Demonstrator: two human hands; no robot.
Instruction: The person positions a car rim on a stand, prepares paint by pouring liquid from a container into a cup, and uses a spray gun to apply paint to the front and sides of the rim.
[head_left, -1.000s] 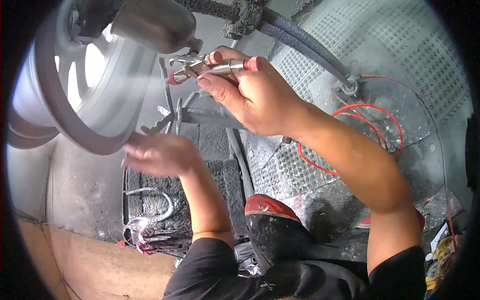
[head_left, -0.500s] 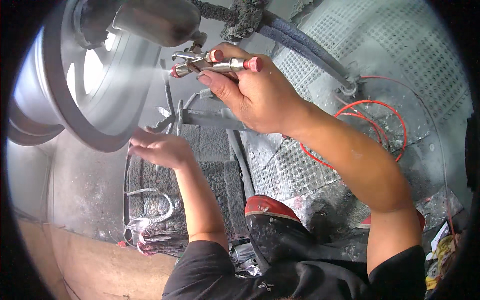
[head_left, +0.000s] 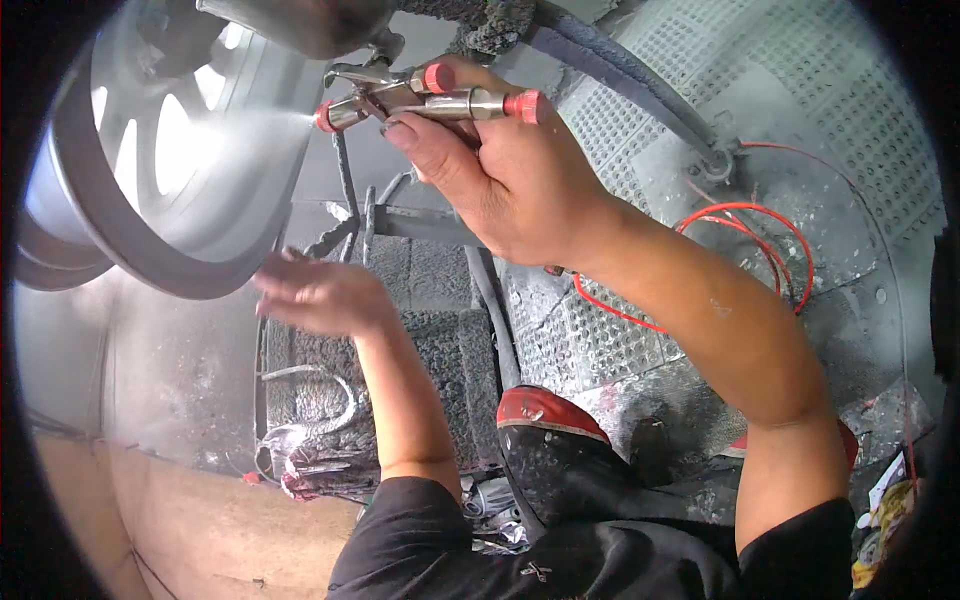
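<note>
My right hand (head_left: 500, 175) is wrapped round a metal spray gun (head_left: 455, 104) with red knobs and a red nozzle ring. A metal cup (head_left: 310, 22) sits on top of the gun, partly cut off by the upper edge. White mist (head_left: 255, 130) leaves the nozzle toward a grey wheel rim (head_left: 190, 280) at the left, whose spokes look smeared. My left hand (head_left: 325, 297) is by the rim's lower right edge, fingers stretched out and slightly blurred, holding nothing. Whether its fingertips touch the rim cannot be seen.
A red hose (head_left: 803, 250) lies coiled on the perforated, paint-dusted floor (head_left: 640, 140) at the right. Coated stand bars (head_left: 425, 225) run behind my hands. Below them is a rough grey block (head_left: 430, 370). My red-and-black boot (head_left: 550, 412) stands at lower middle.
In the picture, the spray gun has shifted slightly up and left. Its mist looks denser, and the bright gaps between the rim's spokes sit differently. My left hand stays near the rim's edge.
</note>
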